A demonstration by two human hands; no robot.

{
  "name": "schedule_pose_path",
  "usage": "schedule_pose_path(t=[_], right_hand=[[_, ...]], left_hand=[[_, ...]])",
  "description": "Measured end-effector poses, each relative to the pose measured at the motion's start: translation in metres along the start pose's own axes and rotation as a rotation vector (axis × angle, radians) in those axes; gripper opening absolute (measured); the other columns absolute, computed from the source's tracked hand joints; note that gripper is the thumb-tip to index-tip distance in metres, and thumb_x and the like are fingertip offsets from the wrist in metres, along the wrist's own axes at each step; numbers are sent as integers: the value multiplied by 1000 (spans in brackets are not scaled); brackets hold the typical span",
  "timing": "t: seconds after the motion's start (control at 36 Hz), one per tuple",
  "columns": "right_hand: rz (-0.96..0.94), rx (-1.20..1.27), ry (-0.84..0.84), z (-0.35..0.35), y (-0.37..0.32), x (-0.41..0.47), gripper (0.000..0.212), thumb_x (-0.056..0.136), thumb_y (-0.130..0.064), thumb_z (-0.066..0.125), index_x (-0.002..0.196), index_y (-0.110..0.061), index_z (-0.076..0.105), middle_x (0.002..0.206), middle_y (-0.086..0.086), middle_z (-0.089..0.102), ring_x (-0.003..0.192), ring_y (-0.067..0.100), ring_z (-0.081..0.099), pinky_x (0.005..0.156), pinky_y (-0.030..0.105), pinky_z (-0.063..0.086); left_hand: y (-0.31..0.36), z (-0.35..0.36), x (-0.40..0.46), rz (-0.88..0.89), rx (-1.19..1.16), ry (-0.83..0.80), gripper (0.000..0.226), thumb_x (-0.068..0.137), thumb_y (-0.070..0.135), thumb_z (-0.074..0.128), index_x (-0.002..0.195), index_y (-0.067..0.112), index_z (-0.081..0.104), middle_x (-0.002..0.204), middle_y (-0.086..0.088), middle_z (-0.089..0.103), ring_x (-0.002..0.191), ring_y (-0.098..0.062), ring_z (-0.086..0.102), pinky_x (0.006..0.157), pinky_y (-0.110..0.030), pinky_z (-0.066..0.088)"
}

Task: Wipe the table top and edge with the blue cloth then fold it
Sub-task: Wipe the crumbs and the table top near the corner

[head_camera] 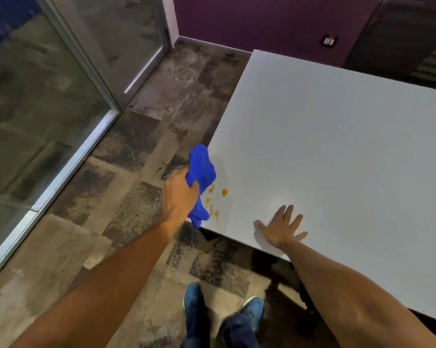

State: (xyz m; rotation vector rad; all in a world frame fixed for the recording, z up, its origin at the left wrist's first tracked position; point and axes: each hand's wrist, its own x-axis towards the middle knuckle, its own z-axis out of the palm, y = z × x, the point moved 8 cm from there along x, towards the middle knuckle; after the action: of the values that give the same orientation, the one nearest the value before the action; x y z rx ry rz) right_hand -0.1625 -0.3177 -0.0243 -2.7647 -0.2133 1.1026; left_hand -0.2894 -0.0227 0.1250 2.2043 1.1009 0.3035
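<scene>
A white table (337,146) fills the right half of the view. My left hand (179,194) grips a bunched blue cloth (201,169) against the table's left edge, close to the near corner; one end of the cloth sticks up past the hand and the other hangs below it. Orange stains (224,192) dot the table top just right of the cloth. My right hand (283,228) lies flat on the top near the front edge, fingers spread, holding nothing.
A glass partition with a metal frame (68,156) runs along the left. Patterned floor tiles (136,151) lie between it and the table. My two blue shoes (252,310) stand beside the table's near corner. A purple wall (262,18) is behind.
</scene>
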Motion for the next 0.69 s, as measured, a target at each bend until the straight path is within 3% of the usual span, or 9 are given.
schedule_pose_path(t=[0.11, 0.22, 0.33, 0.39, 0.44, 0.56, 0.69], right_hand=[[-46, -80, -49, 19, 6, 5, 112, 86, -82, 34, 151, -18, -31, 156, 5, -43, 141, 41, -38, 111, 71, -13], [-51, -85, -83, 16, 4, 5, 118, 76, -88, 23, 153, -15, -27, 158, 8, -38, 141, 44, -36, 110, 73, -12], [-34, -99, -105, 15, 5, 6, 112, 86, -81, 34, 152, -17, -29, 156, 6, -41, 141, 42, -37, 110, 71, -14], [-19, -102, -109, 15, 5, 7, 112, 85, -82, 34, 151, -17, -29, 157, 5, -41, 142, 41, -36, 109, 70, -14], [-16, -113, -134, 16, 5, 7, 114, 83, -85, 31, 150, -18, -32, 156, 5, -43, 141, 42, -37, 109, 71, -14], [-33, -83, -121, 17, 8, 11, 118, 79, -89, 32, 150, -19, -33, 156, 3, -43, 141, 40, -39, 107, 71, -18], [-52, -59, -130, 22, 12, 15, 124, 73, -93, 34, 148, -22, -34, 153, -1, -46, 139, 37, -43, 105, 70, -22]], left_hand=[[33, -2, 16, 132, 90, 79, 26, 91, 18, 57, 115, 16, 64, 112, -7, 62, 86, -29, 63, 65, -37, 45], [63, 26, 18, 296, 213, 29, 36, 91, 17, 59, 128, 20, 59, 124, 0, 55, 87, -27, 64, 68, -38, 45], [55, 89, -1, 399, 444, -244, 44, 94, 13, 52, 136, 21, 52, 134, -3, 50, 104, -28, 61, 69, -41, 48], [34, 123, -20, 417, 563, -455, 38, 97, 29, 51, 133, 19, 53, 131, -6, 51, 113, -30, 55, 77, -42, 48], [18, 144, -40, 484, 662, -563, 47, 96, 52, 47, 124, 16, 58, 124, -8, 55, 114, -32, 51, 88, -45, 46], [17, 155, -55, 718, 655, -440, 58, 95, 58, 40, 128, 13, 56, 132, -10, 55, 122, -34, 47, 102, -48, 40], [35, 173, -56, 971, 624, -386, 63, 100, 46, 41, 152, 11, 30, 160, -17, 26, 149, -39, 17, 121, -52, 14]])
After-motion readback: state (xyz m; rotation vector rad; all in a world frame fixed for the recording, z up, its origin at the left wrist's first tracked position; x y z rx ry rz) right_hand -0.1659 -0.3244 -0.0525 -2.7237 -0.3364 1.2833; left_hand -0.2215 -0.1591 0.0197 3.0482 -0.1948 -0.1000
